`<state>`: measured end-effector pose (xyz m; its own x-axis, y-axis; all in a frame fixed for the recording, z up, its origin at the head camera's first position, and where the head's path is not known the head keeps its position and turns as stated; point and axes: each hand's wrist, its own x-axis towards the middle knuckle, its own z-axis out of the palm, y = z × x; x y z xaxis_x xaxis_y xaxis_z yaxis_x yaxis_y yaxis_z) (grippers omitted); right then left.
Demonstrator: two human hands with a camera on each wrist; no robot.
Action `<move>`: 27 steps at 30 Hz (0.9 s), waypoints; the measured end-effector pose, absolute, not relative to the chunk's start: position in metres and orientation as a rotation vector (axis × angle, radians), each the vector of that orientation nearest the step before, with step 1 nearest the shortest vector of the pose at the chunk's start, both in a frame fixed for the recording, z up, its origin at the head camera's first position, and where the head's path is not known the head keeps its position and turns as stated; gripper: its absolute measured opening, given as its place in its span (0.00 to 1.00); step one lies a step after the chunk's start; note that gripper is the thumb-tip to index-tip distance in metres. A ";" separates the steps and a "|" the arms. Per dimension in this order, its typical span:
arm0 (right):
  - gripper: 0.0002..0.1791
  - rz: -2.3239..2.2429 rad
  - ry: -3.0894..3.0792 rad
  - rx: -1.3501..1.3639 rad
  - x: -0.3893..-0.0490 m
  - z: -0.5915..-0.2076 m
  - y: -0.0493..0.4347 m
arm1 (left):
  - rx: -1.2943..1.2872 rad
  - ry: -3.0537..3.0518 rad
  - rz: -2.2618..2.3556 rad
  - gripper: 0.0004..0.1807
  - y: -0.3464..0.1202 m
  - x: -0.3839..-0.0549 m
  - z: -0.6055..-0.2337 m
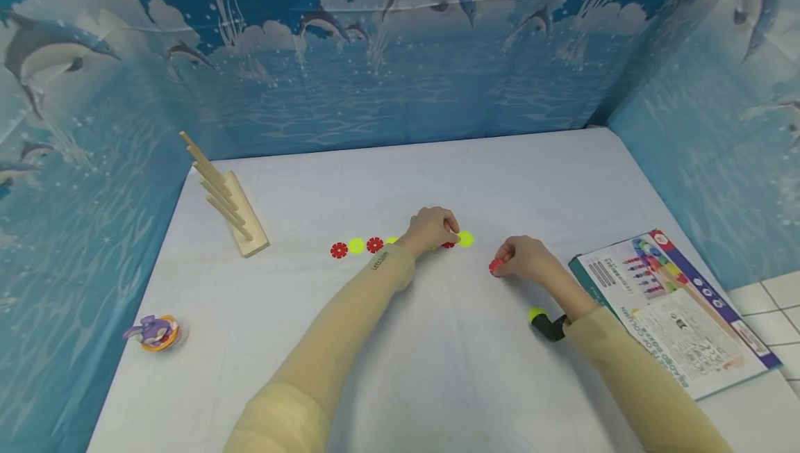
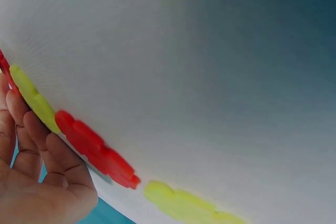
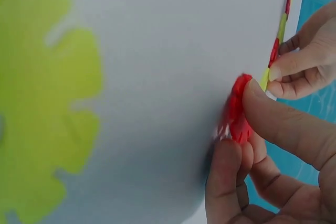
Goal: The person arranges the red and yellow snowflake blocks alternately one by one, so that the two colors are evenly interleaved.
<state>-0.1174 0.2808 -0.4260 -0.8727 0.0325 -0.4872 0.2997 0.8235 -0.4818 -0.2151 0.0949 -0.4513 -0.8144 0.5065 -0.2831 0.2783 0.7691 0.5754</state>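
Observation:
A row of notched plastic discs, red and yellow by turns, lies on the white table. A red disc [image 1: 339,250] is at its left end and a yellow disc [image 1: 466,239] at its right end. My left hand [image 1: 432,227] reaches over the row and hides part of it; thumb and forefinger pinch the edge of the right-end yellow disc. Right of the row, my right hand [image 1: 528,258] holds a loose red disc [image 3: 240,109] between thumb and fingers, close over the table. Another yellow disc [image 3: 47,103] lies near the right wrist, partly hidden in the head view.
A wooden stand [image 1: 250,220] with several upright pegs is at the back left. A small purple toy [image 1: 153,332] with an orange ring sits at the left edge. A printed box [image 1: 675,314] lies flat on the right. Dolphin-print cloth [image 1: 400,85] surrounds the table.

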 end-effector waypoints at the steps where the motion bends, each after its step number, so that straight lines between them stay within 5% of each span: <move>1: 0.13 -0.786 2.526 0.241 -0.119 -0.426 0.283 | 0.595 2.536 0.729 0.06 0.095 -0.215 -0.451; 27: 0.14 -0.901 2.579 0.370 -0.171 -0.432 0.279 | 0.585 2.507 0.744 0.07 0.095 -0.218 -0.452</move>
<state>-0.1712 0.2792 -0.4322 -0.8923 0.1193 -0.4355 0.3644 0.7597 -0.5386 -0.2185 0.0954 -0.4522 -0.8049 0.5107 -0.3022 0.2632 0.7637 0.5895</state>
